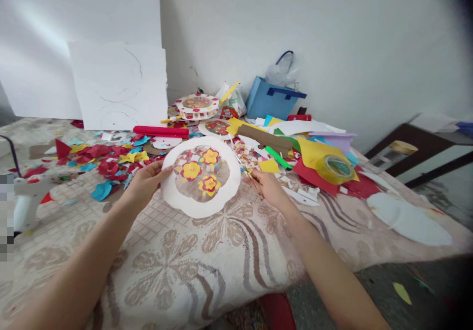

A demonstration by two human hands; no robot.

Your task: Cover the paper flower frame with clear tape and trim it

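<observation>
My left hand (146, 182) grips the left rim of a round white paper disc (201, 176) that bears red and yellow paper flowers on a brown centre. The disc is tilted up off the patterned cloth (173, 256). My right hand (268, 186) is closed round a thin stick-like tool (247, 170) whose tip points toward the disc's right edge. What kind of tool it is I cannot make out.
Red, blue and yellow paper scraps (103, 157) litter the left. A red roll (160, 131), finished discs (196, 104), a blue bag (271, 101), a green marker (278, 157), a tape roll (335, 166) and coloured sheets lie behind. A white glue gun (27, 197) stands at far left.
</observation>
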